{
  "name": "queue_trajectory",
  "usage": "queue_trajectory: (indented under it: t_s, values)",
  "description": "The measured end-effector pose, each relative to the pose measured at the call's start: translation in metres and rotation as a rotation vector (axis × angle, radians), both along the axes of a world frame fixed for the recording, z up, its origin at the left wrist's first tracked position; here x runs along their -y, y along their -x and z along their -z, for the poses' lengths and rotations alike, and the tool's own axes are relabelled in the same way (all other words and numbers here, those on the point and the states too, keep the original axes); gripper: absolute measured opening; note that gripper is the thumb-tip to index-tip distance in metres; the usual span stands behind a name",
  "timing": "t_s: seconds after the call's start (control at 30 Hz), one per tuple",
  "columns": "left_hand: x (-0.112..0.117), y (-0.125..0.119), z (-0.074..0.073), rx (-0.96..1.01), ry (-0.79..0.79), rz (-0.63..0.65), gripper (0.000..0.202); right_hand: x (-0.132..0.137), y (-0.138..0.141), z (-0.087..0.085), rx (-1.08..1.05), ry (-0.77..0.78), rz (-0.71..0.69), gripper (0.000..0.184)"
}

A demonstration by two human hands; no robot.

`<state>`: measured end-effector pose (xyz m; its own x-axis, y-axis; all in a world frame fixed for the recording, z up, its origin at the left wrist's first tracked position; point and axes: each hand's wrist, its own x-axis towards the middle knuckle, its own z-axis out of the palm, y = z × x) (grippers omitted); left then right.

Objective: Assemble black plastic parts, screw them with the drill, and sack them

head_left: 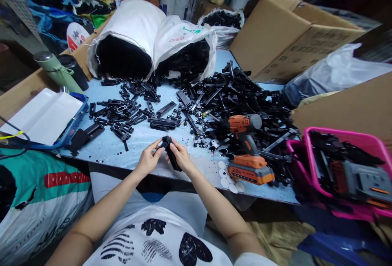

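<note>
So there's a black hinged-looking part (174, 160) held up right at the near edge of the table (141, 143). Right hand (181, 156) has its grip pinching it along the side; left hand (149, 158) has fingertips on the top end, can't really tell if that grip's squeezed shut. Just beyond are more black parts (163, 123), then a big messy heap. Orange cordless drill (248, 162) stands to the right by some white discs (224, 183), pink basket (346, 131) past that, and white sacks (131, 19) lie at the back.

Left hand (148, 158), right hand (181, 156) (black part (173, 160) between)
</note>
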<state>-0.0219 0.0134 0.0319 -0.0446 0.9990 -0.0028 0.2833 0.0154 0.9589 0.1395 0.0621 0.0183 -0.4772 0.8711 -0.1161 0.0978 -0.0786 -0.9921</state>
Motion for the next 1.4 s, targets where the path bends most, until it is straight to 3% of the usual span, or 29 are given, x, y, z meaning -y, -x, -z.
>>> queue_trajectory:
  t_s: [0.07,0.2,0.37,0.43,0.5,0.57,0.63,0.67,0.73,0.77,0.8,0.9,1.0,1.07,1.13,1.2,1.27,1.4]
  values:
    - [0.001,0.0,-0.006,-0.13,-0.114,0.007,0.04,-0.001,-0.009,-0.007,0.001,-0.065,-0.071,0.057]
    - [0.005,-0.004,-0.016,-0.315,-0.257,0.034,0.037,-0.006,-0.025,-0.02,0.146,-0.382,-0.156,0.05]
    - [0.006,-0.025,-0.02,-0.294,-0.436,-0.23,0.037,0.013,-0.006,-0.012,0.042,-0.413,0.033,0.052]
    - [0.003,-0.029,-0.019,-0.28,-0.472,-0.264,0.036,0.023,0.004,-0.006,0.036,-0.419,0.086,0.053]
    - [0.0,-0.029,-0.014,-0.255,-0.44,-0.237,0.036,0.025,0.009,-0.003,0.091,-0.442,0.076,0.054]
    - [0.001,-0.027,-0.005,-0.207,-0.321,-0.263,0.038,0.011,0.009,-0.004,0.21,-0.489,-0.019,0.052]
    - [0.005,-0.024,0.006,-0.214,-0.169,-0.326,0.042,-0.025,0.004,-0.012,0.394,-0.554,-0.081,0.047]
    - [0.008,-0.023,0.01,-0.268,-0.116,-0.332,0.045,-0.05,0.0,-0.017,0.514,-0.577,-0.045,0.043]
    - [0.011,-0.018,0.013,-0.471,-0.102,-0.253,0.052,-0.109,-0.011,-0.031,0.753,-0.557,0.224,0.041]
    - [0.011,-0.016,0.012,-0.595,-0.133,-0.172,0.056,-0.139,-0.017,-0.037,0.886,-0.486,0.417,0.04]
    - [0.008,-0.014,0.01,-0.71,-0.182,-0.058,0.058,-0.167,-0.022,-0.042,0.936,-0.448,0.509,0.042]
    - [-0.009,-0.012,0.0,-0.938,-0.341,0.368,0.054,-0.228,-0.033,-0.05,1.002,-0.346,0.613,0.049]
    - [-0.025,-0.011,-0.005,-1.063,-0.388,0.654,0.042,-0.251,-0.037,-0.046,1.019,-0.286,0.651,0.056]
    - [-0.028,-0.009,-0.004,-1.139,-0.358,0.667,0.041,-0.25,-0.039,-0.042,1.023,-0.291,0.685,0.056]
    - [-0.023,-0.005,-0.002,-1.188,-0.316,0.612,0.042,-0.234,-0.045,-0.04,1.024,-0.365,0.679,0.043]
    - [-0.017,0.0,0.001,-1.199,-0.253,0.536,0.04,-0.203,-0.052,-0.038,1.01,-0.502,0.562,0.027]
    - [-0.013,0.003,0.003,-1.156,-0.199,0.495,0.036,-0.156,-0.061,-0.039,0.994,-0.607,0.291,0.023]
    - [-0.018,0.003,0.004,-0.994,-0.179,0.567,0.034,-0.048,-0.075,-0.038,0.991,-0.702,-0.457,0.029]
